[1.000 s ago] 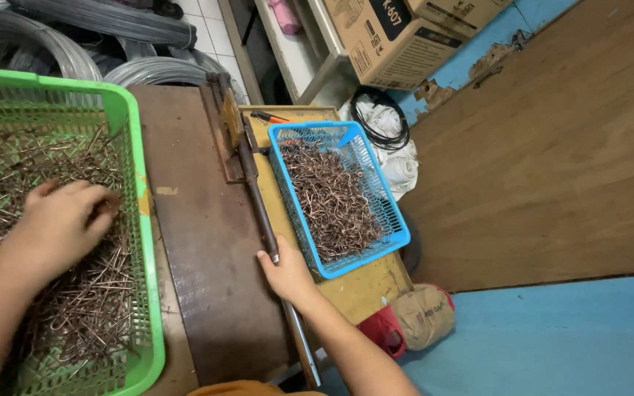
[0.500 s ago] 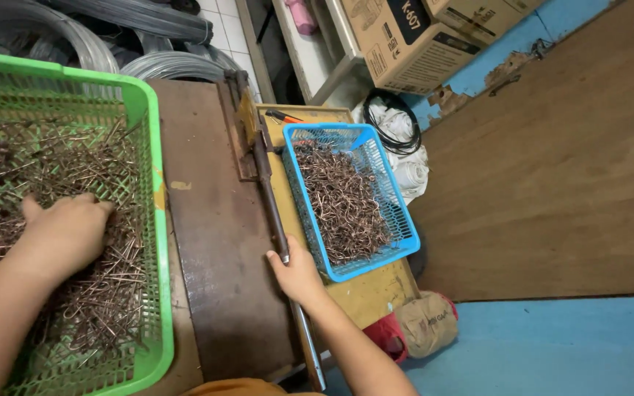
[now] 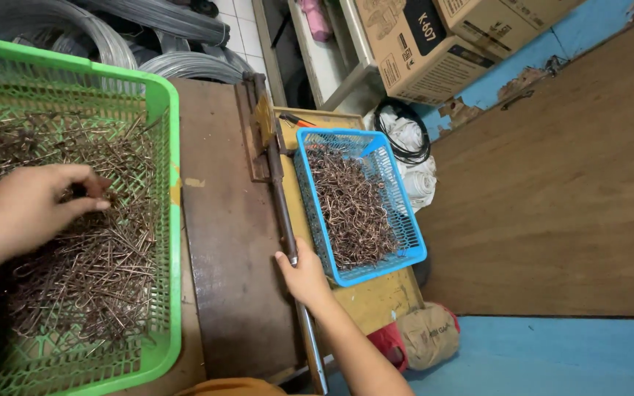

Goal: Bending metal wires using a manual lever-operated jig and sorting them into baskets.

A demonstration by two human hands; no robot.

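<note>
Left hand digs in the green basket's wire pieces; right hand holds the long lever.

The left hand [image 3: 27,209] lies on the heap of bent wire pieces [image 3: 89,264] in the green basket [image 3: 172,220], fingers curled together and pinching at a few pieces under the fingertips at its 3 o'clock; whether any piece is really gripped cannot be told. The right hand [image 3: 304,275] is wrapped shut around the lever [image 3: 280,205], a dark metal bar whose long axis runs from 12 to 6 o'clock along the board [image 3: 229,279]. The lever's hinge lies at 12 o'clock from that hand. The blue basket [image 3: 412,242], also full of wire, sits just beside the lever at the right hand's 1 o'clock. The left hand is the one nearer the green basket's heap.
</note>
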